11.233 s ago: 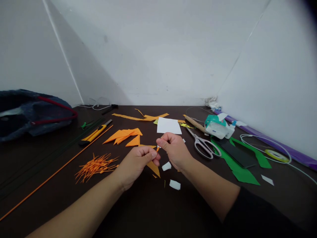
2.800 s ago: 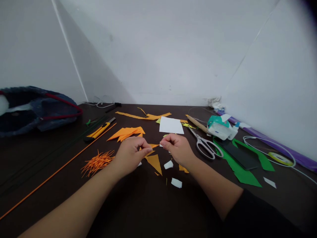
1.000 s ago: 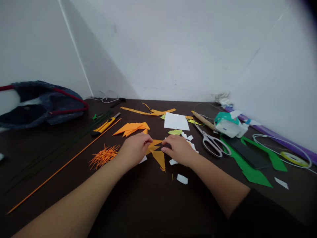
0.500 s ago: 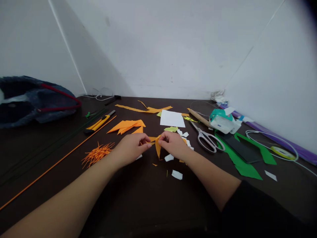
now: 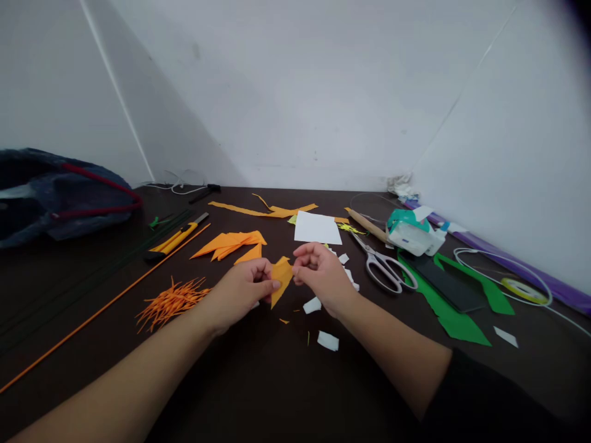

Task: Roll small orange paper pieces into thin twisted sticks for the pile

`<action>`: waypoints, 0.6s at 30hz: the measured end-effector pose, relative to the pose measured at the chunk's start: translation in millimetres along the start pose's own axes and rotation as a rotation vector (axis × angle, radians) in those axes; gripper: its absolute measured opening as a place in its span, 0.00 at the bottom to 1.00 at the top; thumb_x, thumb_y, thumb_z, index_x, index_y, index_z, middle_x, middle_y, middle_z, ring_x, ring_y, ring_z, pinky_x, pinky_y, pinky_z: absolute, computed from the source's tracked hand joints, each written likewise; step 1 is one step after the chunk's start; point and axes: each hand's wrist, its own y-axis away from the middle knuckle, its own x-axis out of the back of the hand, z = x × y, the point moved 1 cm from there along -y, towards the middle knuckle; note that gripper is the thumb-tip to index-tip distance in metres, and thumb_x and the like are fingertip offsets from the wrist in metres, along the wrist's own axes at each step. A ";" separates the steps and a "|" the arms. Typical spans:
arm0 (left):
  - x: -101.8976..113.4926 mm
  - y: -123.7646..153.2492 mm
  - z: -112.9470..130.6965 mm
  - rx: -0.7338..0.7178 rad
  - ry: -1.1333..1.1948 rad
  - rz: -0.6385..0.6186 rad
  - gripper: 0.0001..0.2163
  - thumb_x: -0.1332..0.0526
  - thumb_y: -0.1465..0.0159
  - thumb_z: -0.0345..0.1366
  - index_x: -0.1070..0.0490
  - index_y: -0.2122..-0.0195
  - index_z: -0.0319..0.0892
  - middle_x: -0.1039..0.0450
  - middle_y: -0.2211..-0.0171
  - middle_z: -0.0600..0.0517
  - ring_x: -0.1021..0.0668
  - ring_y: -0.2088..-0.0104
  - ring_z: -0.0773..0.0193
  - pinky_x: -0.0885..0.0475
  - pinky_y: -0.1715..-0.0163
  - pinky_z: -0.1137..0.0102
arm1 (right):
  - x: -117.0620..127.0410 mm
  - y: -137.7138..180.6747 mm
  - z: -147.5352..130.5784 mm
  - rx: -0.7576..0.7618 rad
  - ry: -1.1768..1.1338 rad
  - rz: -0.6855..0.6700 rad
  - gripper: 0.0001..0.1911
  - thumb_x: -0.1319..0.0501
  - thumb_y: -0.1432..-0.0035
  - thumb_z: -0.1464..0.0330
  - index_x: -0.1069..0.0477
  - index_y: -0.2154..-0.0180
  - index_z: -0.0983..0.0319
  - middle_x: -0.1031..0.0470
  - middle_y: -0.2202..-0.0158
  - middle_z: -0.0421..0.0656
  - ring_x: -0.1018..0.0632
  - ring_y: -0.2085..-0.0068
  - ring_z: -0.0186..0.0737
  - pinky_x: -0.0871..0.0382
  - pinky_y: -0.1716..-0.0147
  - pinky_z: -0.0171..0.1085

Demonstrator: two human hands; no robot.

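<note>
A small, pointed piece of orange crepe paper (image 5: 280,281) is held up at the middle of the table. My left hand (image 5: 244,288) pinches its left side between thumb and fingers. At the paper's upper right edge, the thumb and forefinger of my right hand (image 5: 323,274) close together on it, the other fingers curled. Behind my left hand lie folded orange petal-shaped pieces (image 5: 231,243). A heap of thin orange strips (image 5: 173,301) rests left of that hand. White paper scraps (image 5: 327,341) are scattered near my right hand.
Grey-handled scissors (image 5: 385,271) lie to the right, beside green paper (image 5: 455,317), a black phone-like slab (image 5: 446,283) and a tissue pack (image 5: 410,232). A yellow utility knife (image 5: 178,239) and a long orange stick (image 5: 111,307) are on the left. White paper (image 5: 317,227) lies further back.
The orange piece has turned so its broad face shows, and it has shifted left into my left hand's pinch. My right hand's fingers have moved to its right edge. The view has shifted slightly.
</note>
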 end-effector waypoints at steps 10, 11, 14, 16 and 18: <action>5.3 3.1 3.2 0.021 0.000 -0.093 0.07 0.41 0.49 0.33 0.41 0.78 0.41 0.42 0.81 0.60 0.37 0.80 0.72 0.44 0.79 0.74 | -0.4 2.5 -8.6 -0.056 -0.092 -0.151 0.17 0.40 0.57 0.75 0.35 0.61 0.60 0.35 0.74 0.36 0.31 0.73 0.31 0.33 0.70 0.35; 6.1 3.2 3.3 0.022 -0.006 -0.091 0.07 0.41 0.49 0.33 0.41 0.78 0.41 0.42 0.81 0.60 0.38 0.80 0.72 0.45 0.79 0.74 | 0.0 2.4 -7.8 -0.046 -0.090 -0.144 0.16 0.40 0.57 0.75 0.35 0.62 0.60 0.35 0.74 0.36 0.31 0.74 0.31 0.33 0.70 0.35; 7.6 2.8 3.8 0.020 -0.017 -0.064 0.07 0.41 0.48 0.35 0.40 0.77 0.41 0.41 0.80 0.59 0.38 0.80 0.71 0.44 0.79 0.74 | 0.1 2.8 -6.8 -0.047 -0.081 -0.133 0.16 0.41 0.56 0.74 0.35 0.62 0.60 0.34 0.74 0.36 0.31 0.74 0.31 0.33 0.69 0.36; 6.4 1.8 3.9 -0.006 -0.008 -0.026 0.07 0.40 0.47 0.37 0.38 0.75 0.41 0.39 0.78 0.58 0.37 0.79 0.71 0.44 0.79 0.74 | -1.3 3.6 -7.8 -0.056 -0.073 -0.124 0.16 0.40 0.57 0.73 0.35 0.62 0.60 0.33 0.74 0.36 0.30 0.75 0.31 0.33 0.69 0.36; 3.5 0.4 3.5 -0.037 0.006 0.025 0.08 0.40 0.46 0.39 0.37 0.74 0.41 0.37 0.78 0.57 0.37 0.79 0.71 0.43 0.79 0.74 | -1.5 3.3 -9.6 -0.052 -0.068 -0.125 0.16 0.40 0.57 0.73 0.36 0.62 0.60 0.32 0.74 0.37 0.30 0.74 0.31 0.32 0.68 0.36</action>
